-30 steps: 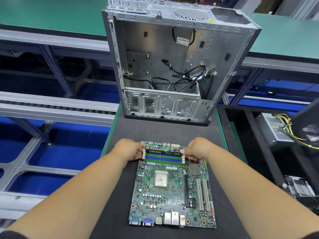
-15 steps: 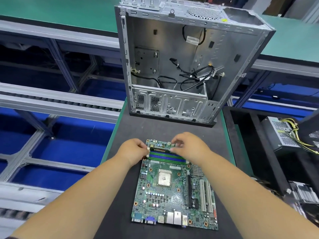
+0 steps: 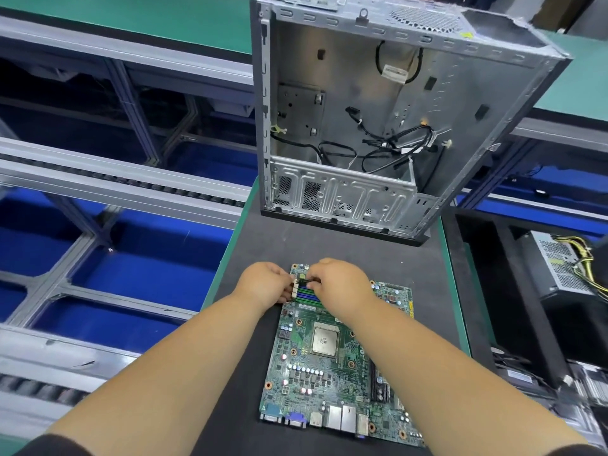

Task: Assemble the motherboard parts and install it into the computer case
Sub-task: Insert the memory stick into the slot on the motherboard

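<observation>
Both hands curl at the motherboard's far-left memory slots: left hand touching the latches, right hand pinching there.

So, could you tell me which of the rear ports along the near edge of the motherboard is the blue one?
It is the VGA port, second from the left on the motherboard's near edge. Its shell is vivid blue, while the teal port beside it and the others are silver or grey.

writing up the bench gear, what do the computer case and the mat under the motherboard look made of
Computer case: bare sheet metal, likely steel, dull silver, with stamped ribs and punched vents. Mat: dark grey, matte, probably rubber or foam; no glare. Motherboard lies flat on it.
</observation>
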